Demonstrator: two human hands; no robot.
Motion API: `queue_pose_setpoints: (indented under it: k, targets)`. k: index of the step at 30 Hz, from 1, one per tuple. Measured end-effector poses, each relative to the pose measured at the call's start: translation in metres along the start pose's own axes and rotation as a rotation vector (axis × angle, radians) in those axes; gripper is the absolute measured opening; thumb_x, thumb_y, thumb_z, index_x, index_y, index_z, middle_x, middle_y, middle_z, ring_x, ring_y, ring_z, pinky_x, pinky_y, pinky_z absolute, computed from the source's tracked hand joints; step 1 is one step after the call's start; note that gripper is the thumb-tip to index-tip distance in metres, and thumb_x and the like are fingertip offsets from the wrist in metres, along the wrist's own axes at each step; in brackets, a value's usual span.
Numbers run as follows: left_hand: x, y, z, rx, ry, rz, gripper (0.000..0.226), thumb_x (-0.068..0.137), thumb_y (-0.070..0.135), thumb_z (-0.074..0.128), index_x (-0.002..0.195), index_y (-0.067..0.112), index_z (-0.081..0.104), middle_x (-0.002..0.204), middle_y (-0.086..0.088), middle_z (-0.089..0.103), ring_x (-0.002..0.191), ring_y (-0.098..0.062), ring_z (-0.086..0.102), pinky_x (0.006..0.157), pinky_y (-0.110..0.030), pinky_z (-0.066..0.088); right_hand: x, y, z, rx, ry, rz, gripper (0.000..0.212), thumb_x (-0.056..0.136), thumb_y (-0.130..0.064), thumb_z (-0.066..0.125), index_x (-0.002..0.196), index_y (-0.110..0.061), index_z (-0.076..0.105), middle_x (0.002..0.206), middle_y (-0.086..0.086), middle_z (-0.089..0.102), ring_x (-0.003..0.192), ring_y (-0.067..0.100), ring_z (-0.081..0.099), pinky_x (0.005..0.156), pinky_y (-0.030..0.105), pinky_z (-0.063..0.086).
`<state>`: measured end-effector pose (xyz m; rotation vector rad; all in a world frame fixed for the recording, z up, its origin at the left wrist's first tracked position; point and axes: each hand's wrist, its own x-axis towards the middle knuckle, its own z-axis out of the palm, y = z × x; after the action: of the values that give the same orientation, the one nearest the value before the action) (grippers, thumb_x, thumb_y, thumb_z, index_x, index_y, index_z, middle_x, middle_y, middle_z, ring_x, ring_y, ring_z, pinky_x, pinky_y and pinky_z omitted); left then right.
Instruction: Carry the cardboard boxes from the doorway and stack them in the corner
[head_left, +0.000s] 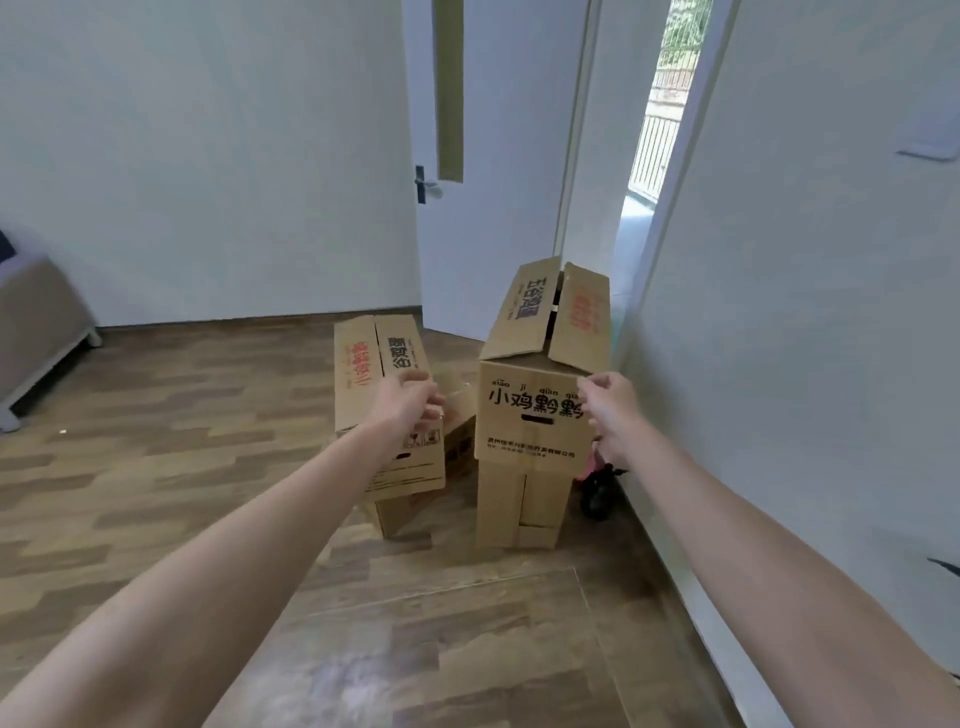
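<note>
Two stacks of brown cardboard boxes stand on the wooden floor by the doorway. The right stack's top box (530, 415) has black print on its front and its top flaps half raised; it rests on a taller lower box (519, 504). The left stack's top box (363, 374) lies on another box (397, 514). A smaller box (460, 441) shows between the stacks. My left hand (410, 402) hovers with loosely curled fingers in front of the left top box, just left of the printed box. My right hand (610, 410) touches the printed box's upper right corner, without a clear grip.
A white door (488, 156) stands open behind the boxes, with the gap to outside (649, 156) on the right. A white wall (805, 312) runs close along the right. A pink and black object (597, 488) lies by the right stack. A grey sofa (36, 322) sits at far left.
</note>
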<state>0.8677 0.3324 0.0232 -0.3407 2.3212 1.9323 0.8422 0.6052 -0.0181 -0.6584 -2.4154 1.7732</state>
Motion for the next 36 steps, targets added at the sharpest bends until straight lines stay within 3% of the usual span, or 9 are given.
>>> queue_pose_setpoints:
  k: [3, 6, 8, 12, 16, 21, 26, 30, 36]
  targets:
    - [0.074, 0.026, 0.029, 0.057, -0.029, 0.034, 0.025, 0.102, 0.014, 0.056, 0.127, 0.013, 0.055, 0.104, -0.012, 0.071, 0.080, -0.019, 0.067, 0.066, -0.029, 0.058, 0.055, -0.026, 0.001, -0.019, 0.048, -0.001, 0.017, 0.100, -0.025, 0.059, 0.114, -0.016, 0.058, 0.116, 0.006, 0.063, 0.107, 0.024, 0.062, 0.093, 0.039, 0.053]
    - [0.154, 0.041, 0.063, 0.106, -0.078, 0.029, 0.029, 0.100, 0.016, 0.058, 0.129, 0.012, 0.057, 0.106, -0.011, 0.070, 0.090, -0.023, 0.067, 0.079, -0.036, 0.058, 0.115, -0.041, 0.000, -0.011, 0.099, 0.003, 0.011, 0.101, -0.021, 0.057, 0.111, -0.017, 0.055, 0.110, 0.003, 0.062, 0.102, 0.021, 0.059, 0.081, 0.032, 0.046]
    - [0.208, 0.048, 0.087, 0.130, -0.099, 0.031, 0.029, 0.100, 0.017, 0.059, 0.128, 0.012, 0.057, 0.107, -0.010, 0.070, 0.092, -0.023, 0.066, 0.085, -0.038, 0.057, 0.159, -0.042, 0.004, -0.011, 0.118, 0.025, 0.011, 0.101, -0.023, 0.056, 0.111, -0.018, 0.055, 0.112, 0.002, 0.062, 0.104, 0.021, 0.060, 0.083, 0.033, 0.049]
    - [0.310, 0.056, 0.126, 0.163, -0.157, 0.040, 0.038, 0.096, 0.022, 0.066, 0.131, 0.010, 0.056, 0.110, -0.011, 0.069, 0.092, -0.024, 0.066, 0.078, -0.037, 0.057, 0.244, -0.041, 0.015, -0.026, 0.170, 0.077, 0.018, 0.099, -0.031, 0.059, 0.113, -0.021, 0.055, 0.117, 0.004, 0.066, 0.104, 0.023, 0.065, 0.095, 0.045, 0.056]
    - [0.418, 0.078, 0.166, 0.179, -0.204, 0.013, 0.054, 0.090, 0.031, 0.073, 0.136, 0.011, 0.053, 0.114, -0.009, 0.068, 0.089, -0.021, 0.062, 0.071, -0.034, 0.053, 0.327, -0.053, 0.021, -0.075, 0.268, 0.140, 0.030, 0.100, -0.035, 0.060, 0.121, -0.016, 0.055, 0.122, 0.006, 0.063, 0.103, 0.020, 0.059, 0.090, 0.036, 0.050]
    - [0.519, 0.081, 0.211, 0.195, -0.252, -0.089, 0.077, 0.082, 0.033, 0.082, 0.144, 0.012, 0.040, 0.135, -0.012, 0.063, 0.114, -0.030, 0.065, 0.098, -0.048, 0.054, 0.409, -0.058, 0.021, -0.095, 0.276, 0.261, 0.063, 0.096, -0.048, 0.063, 0.144, -0.012, 0.044, 0.141, 0.008, 0.057, 0.125, 0.027, 0.057, 0.103, 0.039, 0.047]
    - [0.572, 0.067, 0.238, 0.284, -0.218, -0.165, 0.092, 0.075, 0.039, 0.087, 0.144, 0.011, 0.032, 0.139, -0.018, 0.055, 0.120, -0.037, 0.060, 0.097, -0.055, 0.053, 0.463, -0.051, 0.024, -0.086, 0.202, 0.375, 0.095, 0.092, -0.052, 0.069, 0.161, -0.011, 0.018, 0.163, 0.012, 0.034, 0.146, 0.033, 0.040, 0.118, 0.049, 0.037]
    - [0.601, 0.055, 0.249, 0.318, -0.199, -0.273, 0.098, 0.074, 0.040, 0.087, 0.145, 0.006, 0.029, 0.137, -0.020, 0.055, 0.119, -0.036, 0.060, 0.092, -0.048, 0.050, 0.508, -0.038, 0.028, -0.071, 0.136, 0.469, 0.110, 0.088, -0.052, 0.074, 0.163, -0.009, 0.004, 0.168, 0.014, 0.024, 0.151, 0.035, 0.032, 0.120, 0.054, 0.033]
    - [0.630, 0.026, 0.262, 0.344, -0.241, -0.431, 0.086, 0.064, 0.046, 0.092, 0.128, 0.010, 0.047, 0.123, -0.013, 0.063, 0.111, -0.031, 0.061, 0.096, -0.050, 0.051, 0.560, -0.020, 0.041, -0.028, 0.068, 0.554, 0.100, 0.084, -0.043, 0.081, 0.155, -0.007, 0.019, 0.159, 0.016, 0.039, 0.145, 0.036, 0.041, 0.116, 0.055, 0.037]
